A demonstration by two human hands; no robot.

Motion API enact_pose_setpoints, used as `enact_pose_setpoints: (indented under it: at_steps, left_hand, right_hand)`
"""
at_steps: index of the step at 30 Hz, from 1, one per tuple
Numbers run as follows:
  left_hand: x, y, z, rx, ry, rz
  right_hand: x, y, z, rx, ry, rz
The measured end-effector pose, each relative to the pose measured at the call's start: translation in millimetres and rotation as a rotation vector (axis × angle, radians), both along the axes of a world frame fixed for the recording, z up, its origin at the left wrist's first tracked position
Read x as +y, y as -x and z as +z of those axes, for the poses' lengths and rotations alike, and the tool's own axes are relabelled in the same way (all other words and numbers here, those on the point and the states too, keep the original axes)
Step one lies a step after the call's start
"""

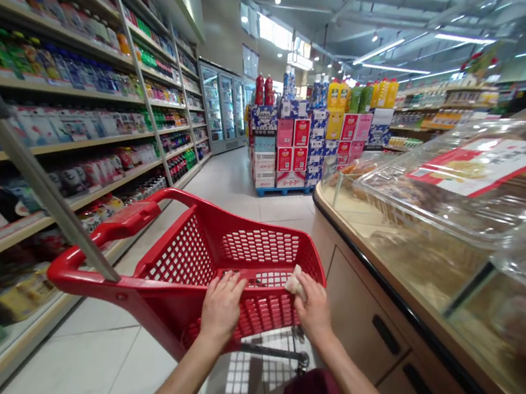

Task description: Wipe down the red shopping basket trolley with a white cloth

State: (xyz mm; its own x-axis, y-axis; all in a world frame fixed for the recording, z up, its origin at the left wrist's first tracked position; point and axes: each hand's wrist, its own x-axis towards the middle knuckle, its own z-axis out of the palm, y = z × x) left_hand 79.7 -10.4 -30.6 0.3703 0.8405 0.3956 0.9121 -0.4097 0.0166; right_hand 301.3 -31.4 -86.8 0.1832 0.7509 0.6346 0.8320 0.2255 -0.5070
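A red plastic shopping cart [177, 256] stands sideways in front of me, its handle toward the left. My left hand [224, 301] is closed over the near rim of its basket, fingers hooked to the inside. Farther right along the same rim is my right hand [312, 306], its fingers pressed round a crumpled white cloth [297, 281]. The cloth sits at the top of the rim near the cart's right corner. Whether it is fabric or paper I cannot tell. Through the slotted walls the floor shows.
Shelves of bottled drinks [63, 66] line the left side. Stacked drink cartons [297, 142] with bottles on top stand ahead on a blue pallet. On the right, a wooden display counter [359, 287] holds clear plastic food boxes [444, 200]. Glass-door fridges [222, 106] are farther back.
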Motion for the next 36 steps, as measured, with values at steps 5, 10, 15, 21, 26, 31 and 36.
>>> enact_pose_setpoints:
  at_steps: [5, 10, 15, 21, 26, 31, 36]
  left_hand:
    - [-1.4, -3.0, -0.7, 0.008, -0.008, -0.012]
    - [-1.3, -2.6, 0.6, 0.019, -0.011, -0.005]
    - [-0.6, -0.3, -2.8, 0.006, -0.029, -0.021]
    - [-2.2, -7.1, -1.0, 0.024, 0.005, -0.014]
    - [-4.6, 17.1, 12.0, 0.077, -0.048, 0.022]
    - [-4.8, 48.0, 18.3, 0.081, -0.040, 0.015]
    - [-4.5, 45.1, 18.1, 0.086, -0.074, -0.009]
  right_hand:
    - [7.4, -11.5, -2.9, 0.100, 0.005, -0.209]
    - [8.5, 20.0, 0.2, -0.030, 0.027, -0.035]
    - [3.3, 2.9, -1.6, -0.084, 0.094, -0.108]
    - [3.5, 39.6, -0.6, -0.166, -0.032, 0.017]
    - [2.9, 26.4, -2.1, -0.206, -0.014, 0.049]
    - [3.6, 8.4, -6.3, -0.099, 0.023, -0.145]
    - [7.9, 63.6, 3.8, -0.184, -0.095, 0.162]
